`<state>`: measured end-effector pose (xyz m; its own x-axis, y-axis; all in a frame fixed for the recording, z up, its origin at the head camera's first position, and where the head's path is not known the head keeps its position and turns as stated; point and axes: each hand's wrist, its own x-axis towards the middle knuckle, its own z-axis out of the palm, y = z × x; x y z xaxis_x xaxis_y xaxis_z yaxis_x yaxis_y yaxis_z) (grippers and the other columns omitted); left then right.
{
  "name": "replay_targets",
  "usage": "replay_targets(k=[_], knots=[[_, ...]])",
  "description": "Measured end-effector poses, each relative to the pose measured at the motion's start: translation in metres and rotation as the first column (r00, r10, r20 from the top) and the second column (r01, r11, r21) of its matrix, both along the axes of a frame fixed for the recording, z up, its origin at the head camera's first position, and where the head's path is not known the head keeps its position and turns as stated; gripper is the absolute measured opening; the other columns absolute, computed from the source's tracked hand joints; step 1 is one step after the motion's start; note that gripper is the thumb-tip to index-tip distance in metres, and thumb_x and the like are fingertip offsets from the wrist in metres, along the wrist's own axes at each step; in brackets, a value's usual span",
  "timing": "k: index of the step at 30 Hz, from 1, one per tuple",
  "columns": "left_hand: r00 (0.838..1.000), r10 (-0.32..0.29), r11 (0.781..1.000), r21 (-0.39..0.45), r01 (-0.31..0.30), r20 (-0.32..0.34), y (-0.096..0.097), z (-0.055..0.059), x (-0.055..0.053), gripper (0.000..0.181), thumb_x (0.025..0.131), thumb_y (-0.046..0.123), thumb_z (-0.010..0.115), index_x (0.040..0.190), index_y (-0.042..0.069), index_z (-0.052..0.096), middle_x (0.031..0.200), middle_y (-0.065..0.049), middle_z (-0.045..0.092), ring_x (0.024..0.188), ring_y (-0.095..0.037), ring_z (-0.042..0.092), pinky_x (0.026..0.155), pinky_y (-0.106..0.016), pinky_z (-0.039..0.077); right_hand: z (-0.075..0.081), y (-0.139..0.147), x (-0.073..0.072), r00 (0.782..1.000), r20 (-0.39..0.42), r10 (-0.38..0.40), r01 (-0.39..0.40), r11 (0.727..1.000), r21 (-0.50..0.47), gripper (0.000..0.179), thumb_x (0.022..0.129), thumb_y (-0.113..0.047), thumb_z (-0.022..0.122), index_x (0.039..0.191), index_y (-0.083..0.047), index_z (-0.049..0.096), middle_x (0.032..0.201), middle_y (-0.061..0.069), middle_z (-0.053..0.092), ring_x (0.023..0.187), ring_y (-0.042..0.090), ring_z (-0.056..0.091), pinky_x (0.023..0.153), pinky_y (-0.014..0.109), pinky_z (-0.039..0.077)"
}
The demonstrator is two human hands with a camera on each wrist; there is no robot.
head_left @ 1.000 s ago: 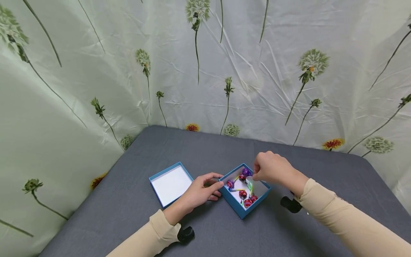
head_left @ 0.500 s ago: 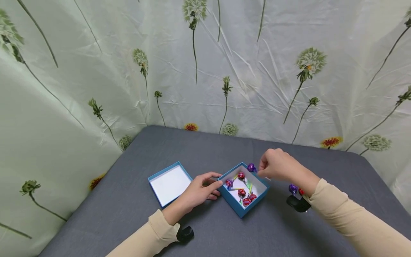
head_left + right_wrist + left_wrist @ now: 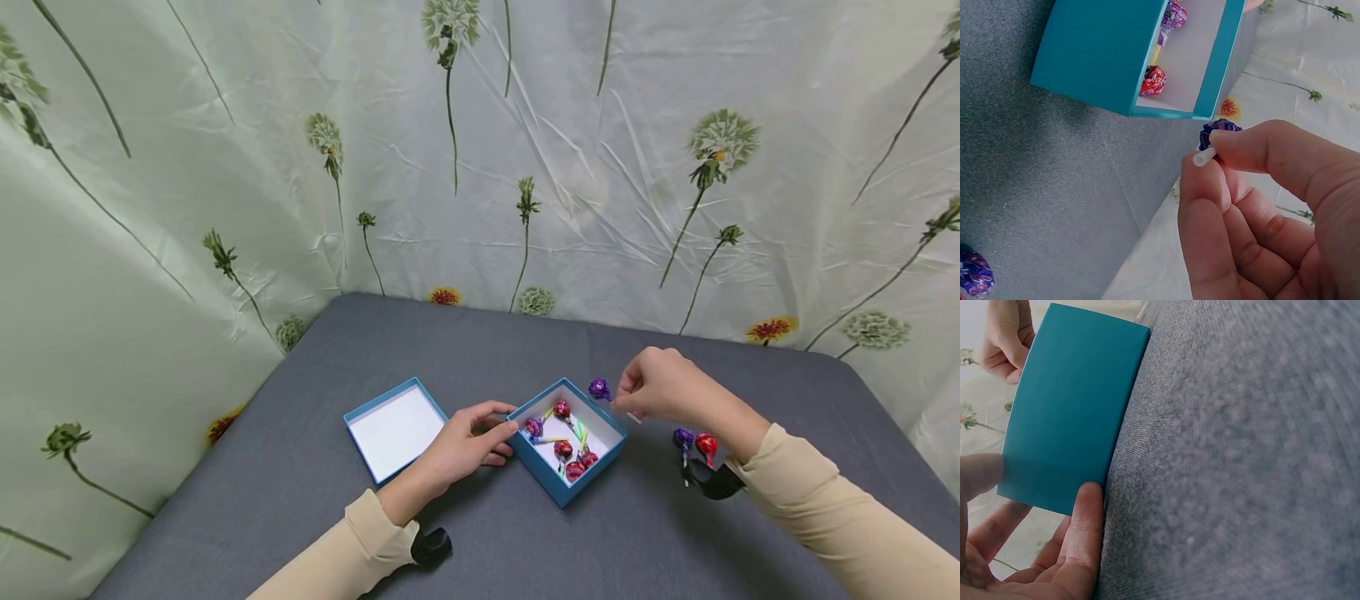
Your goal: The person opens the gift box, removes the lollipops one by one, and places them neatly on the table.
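A purple-wrapped lollipop (image 3: 598,389) hangs just beyond the right corner of the blue box (image 3: 546,472). My right hand (image 3: 663,385) pinches its white stick (image 3: 1204,157) between thumb and index finger. Inside the box lie several red and purple lollipops (image 3: 562,449) with coloured sticks. My left hand (image 3: 468,442) holds the box by its left corner, thumb at the rim and fingers along the sides. In the left wrist view a fingertip (image 3: 1089,494) touches the box's lower edge, near the cloth.
Left of the box, the matching lid (image 3: 397,433) lies with its white inside up. A purple lollipop (image 3: 682,439) and a red lollipop (image 3: 706,446) lie on the grey cloth (image 3: 480,350) near the right wrist. A flower-patterned curtain (image 3: 390,150) hangs behind.
My right hand has lifted the purple lollipop out of the box and moved right with it. Two lollipops by the right wrist have come into view. My left hand stays at the box.
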<state>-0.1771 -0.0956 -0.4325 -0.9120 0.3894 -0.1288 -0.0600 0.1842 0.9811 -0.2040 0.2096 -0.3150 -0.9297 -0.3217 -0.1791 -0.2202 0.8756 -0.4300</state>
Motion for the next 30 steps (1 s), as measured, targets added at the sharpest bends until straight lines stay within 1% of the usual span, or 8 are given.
replay_targets(k=[5, 10, 13, 18, 24, 30], knots=[[1.000, -0.003, 1.000, 0.001, 0.003, -0.003, 0.000, 0.001, 0.000, 0.041, 0.110, 0.031, 0.064, 0.145, 0.010, 0.063, 0.129, -0.017, 0.072, 0.097, -0.020, 0.077, 0.087, -0.036, 0.067, -0.002, 0.005, 0.000, 1.000, 0.001, -0.004, 0.004, 1.000, -0.022, 0.021, 0.090, -0.017, 0.076, 0.070, -0.014, 0.070, 0.061, -0.005, 0.061, 0.066, 0.013, 0.054, 0.064, 0.030, 0.042], [1.000, -0.005, 1.000, -0.002, 0.005, -0.003, -0.001, 0.001, 0.000, 0.040, 0.110, 0.031, 0.064, 0.145, 0.010, 0.063, 0.129, -0.016, 0.072, 0.097, -0.019, 0.077, 0.087, -0.036, 0.067, -0.004, 0.013, 0.000, 1.000, 0.010, -0.007, 0.008, 0.998, -0.061, 0.017, 0.090, -0.017, 0.075, 0.074, -0.011, 0.072, 0.064, -0.005, 0.064, 0.067, 0.013, 0.057, 0.064, 0.029, 0.045], [1.000, -0.006, 1.000, 0.001, 0.006, -0.003, -0.001, 0.001, 0.000, 0.041, 0.110, 0.031, 0.064, 0.145, 0.010, 0.063, 0.129, -0.016, 0.072, 0.097, -0.019, 0.077, 0.087, -0.036, 0.067, -0.006, 0.019, 0.000, 0.999, 0.027, -0.021, 0.023, 0.997, -0.080, 0.015, 0.090, -0.018, 0.074, 0.077, -0.011, 0.073, 0.065, -0.006, 0.066, 0.067, 0.012, 0.059, 0.063, 0.029, 0.047], [1.000, -0.006, 1.000, 0.006, 0.006, -0.007, -0.001, 0.001, 0.000, 0.041, 0.110, 0.030, 0.064, 0.146, 0.009, 0.063, 0.128, -0.016, 0.072, 0.097, -0.019, 0.077, 0.086, -0.036, 0.067, -0.007, 0.029, 0.001, 0.998, 0.050, -0.033, 0.039, 0.992, -0.121, 0.017, 0.092, -0.021, 0.075, 0.080, -0.010, 0.074, 0.066, -0.005, 0.067, 0.069, 0.013, 0.063, 0.061, 0.028, 0.049], [1.000, -0.004, 1.000, 0.007, 0.004, -0.009, -0.001, 0.000, 0.000, 0.041, 0.110, 0.030, 0.064, 0.145, 0.009, 0.063, 0.128, -0.016, 0.072, 0.097, -0.019, 0.077, 0.086, -0.036, 0.067, -0.009, 0.037, 0.003, 0.997, 0.065, -0.051, 0.060, 0.987, -0.148, 0.022, 0.095, -0.026, 0.078, 0.081, -0.009, 0.074, 0.068, -0.005, 0.066, 0.072, 0.014, 0.062, 0.063, 0.029, 0.054], [1.000, -0.006, 1.000, 0.009, 0.006, -0.007, -0.001, 0.000, 0.001, 0.041, 0.110, 0.030, 0.064, 0.146, 0.009, 0.063, 0.129, -0.017, 0.071, 0.097, -0.019, 0.077, 0.086, -0.036, 0.067, -0.011, 0.046, 0.006, 0.994, 0.080, -0.080, 0.093, 0.982, -0.166, 0.023, 0.097, -0.028, 0.078, 0.086, -0.007, 0.076, 0.071, -0.004, 0.068, 0.072, 0.013, 0.061, 0.063, 0.029, 0.054]])
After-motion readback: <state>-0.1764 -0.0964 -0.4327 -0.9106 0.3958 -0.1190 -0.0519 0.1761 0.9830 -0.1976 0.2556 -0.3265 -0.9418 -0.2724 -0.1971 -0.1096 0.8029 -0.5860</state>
